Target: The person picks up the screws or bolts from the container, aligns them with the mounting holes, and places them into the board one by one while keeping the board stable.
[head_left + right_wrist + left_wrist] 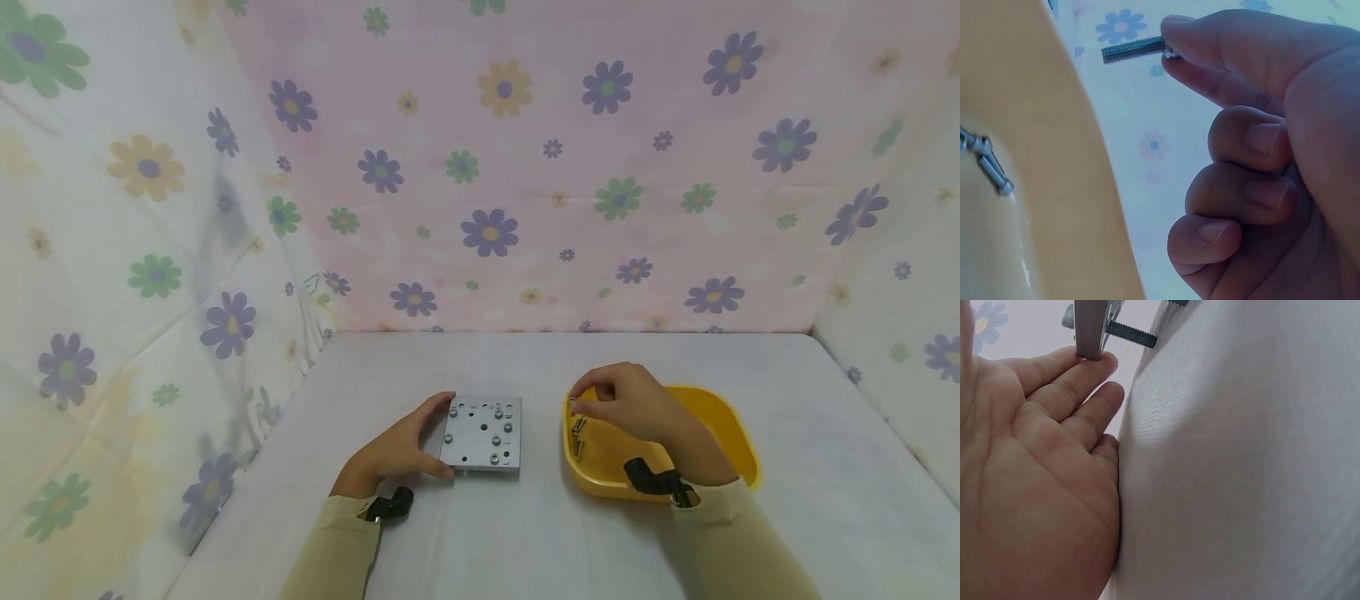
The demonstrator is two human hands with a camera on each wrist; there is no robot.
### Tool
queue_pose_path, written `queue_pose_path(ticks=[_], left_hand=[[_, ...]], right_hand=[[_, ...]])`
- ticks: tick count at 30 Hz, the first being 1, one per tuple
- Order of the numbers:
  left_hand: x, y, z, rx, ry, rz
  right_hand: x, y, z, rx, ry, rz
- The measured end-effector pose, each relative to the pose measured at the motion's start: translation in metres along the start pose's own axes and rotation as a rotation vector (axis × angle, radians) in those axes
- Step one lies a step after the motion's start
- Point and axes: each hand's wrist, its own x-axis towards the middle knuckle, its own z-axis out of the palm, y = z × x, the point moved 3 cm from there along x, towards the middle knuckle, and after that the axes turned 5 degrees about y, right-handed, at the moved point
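Observation:
A square silver metal plate (467,427) with drilled holes lies on the table, several socket-head bolts standing in it. My left hand (397,446) holds it at the left side, thumb by the near corner and index finger by the far one. In the left wrist view, fingertips touch the plate's edge (1090,331), and a threaded bolt shank (1132,334) sticks out of its underside. Over the left side of a yellow tray (738,429), my right hand (633,408) pinches a bolt (1135,50) by its head between thumb and index finger, other fingers curled in.
Several loose bolts (578,442) lie in the tray's left part, below my right hand. The white table (540,533) is bounded by flowered cloth (540,183) at the back and both sides.

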Motion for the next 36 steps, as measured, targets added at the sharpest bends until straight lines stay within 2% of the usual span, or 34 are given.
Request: queue_pose_path(ticks=[10,26,31,36], left_hand=[[0.001,-0.002,0.001,0.010,0.009,-0.012],[0.001,0.002,0.001,0.005,0.003,-0.004],[0.001,0.001,0.001,0.002,-0.002,0.001],[0.001,0.000,0.000,0.002,0.001,0.003]], right_hand=[[0.001,-0.009,0.019,-0.002,-0.023,0.019],[0.000,-0.023,0.029,0.016,-0.031,-0.052],[0.000,-0.024,0.036,0.015,-0.049,-0.042],[0.001,-0.029,0.044,-0.002,-0.046,-0.080]])
